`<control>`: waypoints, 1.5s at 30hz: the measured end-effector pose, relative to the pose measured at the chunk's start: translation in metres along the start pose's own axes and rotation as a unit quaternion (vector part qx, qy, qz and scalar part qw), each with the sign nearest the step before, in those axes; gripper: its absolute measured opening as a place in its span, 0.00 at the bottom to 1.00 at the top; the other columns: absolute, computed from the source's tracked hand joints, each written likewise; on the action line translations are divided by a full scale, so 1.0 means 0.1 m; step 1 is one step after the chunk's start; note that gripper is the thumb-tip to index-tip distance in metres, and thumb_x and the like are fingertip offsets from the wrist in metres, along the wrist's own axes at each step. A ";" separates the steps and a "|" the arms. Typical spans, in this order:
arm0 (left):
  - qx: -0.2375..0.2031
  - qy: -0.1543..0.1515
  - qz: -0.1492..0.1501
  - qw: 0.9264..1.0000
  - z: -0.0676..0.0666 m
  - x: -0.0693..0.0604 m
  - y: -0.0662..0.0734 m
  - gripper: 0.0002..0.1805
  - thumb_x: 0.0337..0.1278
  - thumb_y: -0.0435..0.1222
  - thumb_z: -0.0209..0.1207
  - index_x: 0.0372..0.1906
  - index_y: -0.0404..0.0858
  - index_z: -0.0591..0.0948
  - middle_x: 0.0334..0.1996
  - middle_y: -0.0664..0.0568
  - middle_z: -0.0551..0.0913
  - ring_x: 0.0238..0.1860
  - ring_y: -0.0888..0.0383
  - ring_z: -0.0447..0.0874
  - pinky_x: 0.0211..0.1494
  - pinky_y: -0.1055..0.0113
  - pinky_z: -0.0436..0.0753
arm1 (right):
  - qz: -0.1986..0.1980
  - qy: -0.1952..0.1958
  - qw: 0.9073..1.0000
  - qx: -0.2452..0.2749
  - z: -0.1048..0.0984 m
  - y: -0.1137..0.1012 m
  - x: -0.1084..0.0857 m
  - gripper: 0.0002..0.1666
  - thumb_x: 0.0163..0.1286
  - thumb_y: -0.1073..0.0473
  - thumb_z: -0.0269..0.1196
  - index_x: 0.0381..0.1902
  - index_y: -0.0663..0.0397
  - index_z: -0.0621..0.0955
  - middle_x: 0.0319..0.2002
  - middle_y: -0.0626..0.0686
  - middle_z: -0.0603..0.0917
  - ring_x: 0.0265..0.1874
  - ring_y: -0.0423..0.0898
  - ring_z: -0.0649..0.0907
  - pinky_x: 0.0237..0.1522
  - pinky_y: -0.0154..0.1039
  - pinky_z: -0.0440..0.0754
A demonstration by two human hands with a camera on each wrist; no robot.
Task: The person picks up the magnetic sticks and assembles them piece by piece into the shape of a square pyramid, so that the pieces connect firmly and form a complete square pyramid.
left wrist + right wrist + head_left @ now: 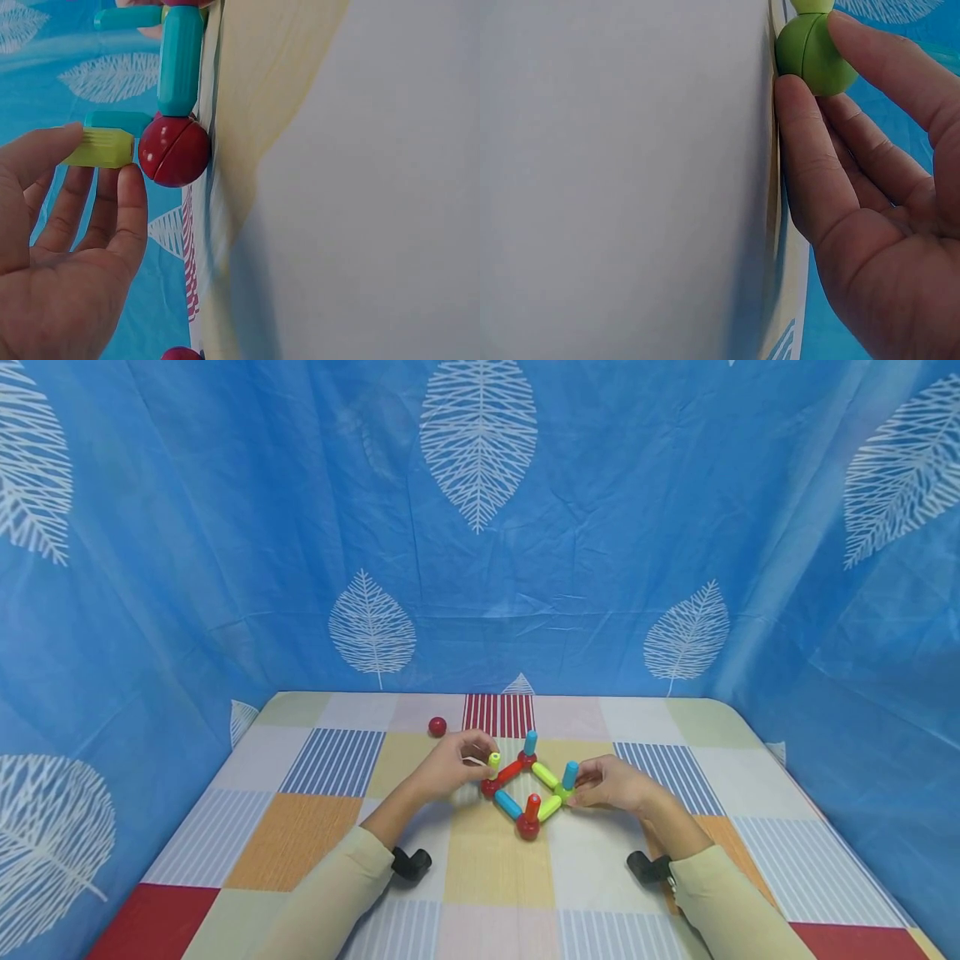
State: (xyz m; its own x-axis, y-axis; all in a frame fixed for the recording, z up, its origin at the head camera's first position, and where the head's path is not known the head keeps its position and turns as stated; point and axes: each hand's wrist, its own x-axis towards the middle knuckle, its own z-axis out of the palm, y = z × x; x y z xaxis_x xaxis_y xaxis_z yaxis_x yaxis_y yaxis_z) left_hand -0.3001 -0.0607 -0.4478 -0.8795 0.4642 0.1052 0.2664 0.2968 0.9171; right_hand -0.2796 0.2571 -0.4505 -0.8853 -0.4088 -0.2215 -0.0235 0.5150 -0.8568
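A diamond-shaped frame of magnetic rods and balls lies on the table, its sides a red rod (510, 772), a blue rod (507, 804) and two yellow-green rods. My left hand (459, 763) pinches an upright yellow-green rod (101, 147) between thumb and fingers. Its lower end is at the left red ball (175, 151), with a thin gap showing. At the right corner, my right hand (611, 783) holds the green ball (814, 54) by thumb and fingertips. A blue rod (571, 774) stands on that ball. Another blue rod (530, 742) rises at the back, an orange-red rod (532, 807) in front.
A loose red ball (437, 727) sits behind my left hand. The patchwork tablecloth (498, 877) covers the table, and a blue leaf-print curtain (480, 568) closes off the back and sides. Black wrist cameras (412, 865) hang below both sleeves.
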 end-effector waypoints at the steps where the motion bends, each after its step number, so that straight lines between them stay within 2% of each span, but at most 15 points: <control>1: 0.002 -0.001 0.000 1.000 0.00 0.00 0.00 0.12 0.58 0.29 0.70 0.45 0.43 0.83 0.45 0.52 0.85 0.50 0.55 0.86 0.57 0.59 0.87 | -0.001 0.000 1.000 -0.001 0.00 0.00 0.00 0.18 0.61 0.62 0.75 0.47 0.64 0.85 0.43 0.55 0.89 0.41 0.43 0.86 0.44 0.36 0.85; 12: 0.007 -0.014 0.004 1.000 -0.02 -0.04 -0.01 0.10 0.58 0.30 0.70 0.43 0.42 0.83 0.45 0.51 0.85 0.51 0.54 0.86 0.57 0.58 0.87 | 0.013 0.011 1.000 -0.004 0.02 0.03 0.04 0.17 0.59 0.60 0.77 0.44 0.61 0.86 0.41 0.52 0.89 0.40 0.44 0.85 0.44 0.37 0.85; 20: 0.000 -0.032 0.006 0.999 -0.06 -0.04 -0.05 0.11 0.58 0.29 0.69 0.44 0.41 0.83 0.45 0.51 0.85 0.52 0.54 0.86 0.58 0.59 0.86 | -0.009 0.016 0.999 -0.032 0.04 -0.02 0.03 0.13 0.60 0.59 0.76 0.38 0.61 0.85 0.38 0.52 0.88 0.38 0.45 0.83 0.42 0.37 0.82; 23: 0.026 -0.044 0.002 0.999 -0.07 -0.05 -0.05 0.15 0.58 0.28 0.69 0.49 0.39 0.83 0.47 0.49 0.85 0.52 0.52 0.86 0.58 0.58 0.86 | -0.014 0.018 0.999 -0.046 0.04 -0.05 0.04 0.13 0.60 0.60 0.76 0.38 0.61 0.86 0.37 0.52 0.88 0.36 0.44 0.82 0.40 0.37 0.82; 26: 0.082 -0.067 -0.013 0.994 -0.08 -0.06 -0.05 0.19 0.56 0.27 0.70 0.54 0.37 0.83 0.48 0.48 0.86 0.50 0.52 0.87 0.56 0.58 0.87 | -0.012 0.023 0.998 -0.059 0.03 -0.08 0.06 0.13 0.58 0.61 0.76 0.38 0.61 0.86 0.35 0.52 0.88 0.35 0.44 0.82 0.40 0.37 0.82; 30: 0.141 -0.094 -0.037 0.985 -0.07 -0.10 -0.03 0.18 0.55 0.27 0.70 0.51 0.37 0.85 0.45 0.48 0.88 0.46 0.54 0.88 0.54 0.59 0.87 | -0.010 0.042 0.997 -0.068 0.00 -0.12 0.13 0.13 0.58 0.63 0.76 0.39 0.62 0.87 0.36 0.53 0.89 0.36 0.43 0.85 0.41 0.36 0.84; 35: 0.144 -0.097 -0.050 0.984 -0.08 -0.13 0.00 0.15 0.53 0.27 0.72 0.47 0.38 0.86 0.42 0.50 0.87 0.42 0.57 0.86 0.50 0.60 0.87 | -0.011 0.072 0.995 -0.064 -0.01 -0.18 0.24 0.13 0.59 0.63 0.75 0.41 0.64 0.87 0.38 0.55 0.90 0.37 0.43 0.85 0.41 0.36 0.85; 38: 0.140 -0.096 -0.057 0.984 -0.09 -0.15 -0.01 0.16 0.53 0.28 0.73 0.48 0.38 0.86 0.42 0.50 0.86 0.41 0.58 0.86 0.49 0.61 0.87 | 0.003 0.091 0.991 -0.098 -0.01 -0.24 0.22 0.11 0.58 0.65 0.75 0.39 0.63 0.87 0.35 0.54 0.89 0.35 0.44 0.84 0.38 0.37 0.84; 42: 0.139 -0.100 -0.051 0.984 -0.09 -0.15 -0.03 0.17 0.53 0.29 0.73 0.48 0.39 0.86 0.42 0.51 0.86 0.41 0.58 0.85 0.48 0.63 0.86 | 0.039 0.053 0.989 -0.129 0.07 -0.37 0.07 0.09 0.54 0.70 0.72 0.35 0.63 0.86 0.28 0.52 0.87 0.28 0.43 0.83 0.33 0.37 0.83; 45: 0.143 -0.106 -0.038 0.983 -0.08 -0.14 -0.04 0.15 0.52 0.29 0.74 0.46 0.40 0.86 0.40 0.52 0.87 0.40 0.60 0.84 0.46 0.66 0.85 | 0.052 -0.002 0.994 -0.097 0.23 -0.47 -0.03 0.11 0.53 0.70 0.74 0.34 0.63 0.84 0.26 0.51 0.87 0.25 0.42 0.84 0.31 0.36 0.84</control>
State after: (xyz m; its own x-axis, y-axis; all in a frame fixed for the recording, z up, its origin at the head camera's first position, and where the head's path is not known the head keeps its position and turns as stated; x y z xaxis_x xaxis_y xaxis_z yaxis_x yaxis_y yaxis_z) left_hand -0.2920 -0.0753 -0.4496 -0.8076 0.5856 -0.0702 0.3287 0.5458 0.7707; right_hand -0.2655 0.2168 -0.4207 -0.8859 -0.3489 -0.3056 -0.0224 0.6903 -0.7232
